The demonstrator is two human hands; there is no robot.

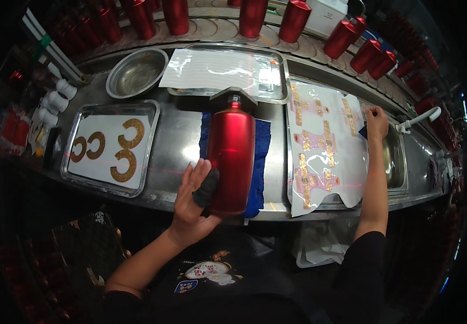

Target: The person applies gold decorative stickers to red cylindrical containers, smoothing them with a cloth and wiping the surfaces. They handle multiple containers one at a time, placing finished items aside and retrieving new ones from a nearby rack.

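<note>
A red metal bottle (232,154) lies on a blue cloth (260,156) on the steel bench, neck pointing away from me. My left hand (193,197) rests against its lower left side, fingers spread, a dark cover on the thumb. My right hand (376,123) reaches to the far right edge of a clear sheet (325,146) of gold and pink decals, fingertips pinched at a small dark piece there. The sheet lies across a steel tray.
A steel tray (74,173) at left holds a white sheet with gold ring-shaped decals. A steel bowl (136,73) and another tray with a clear sheet (222,67) sit behind. Several red bottles (293,19) stand on a conveyor at the back. A white tap (420,119) is right.
</note>
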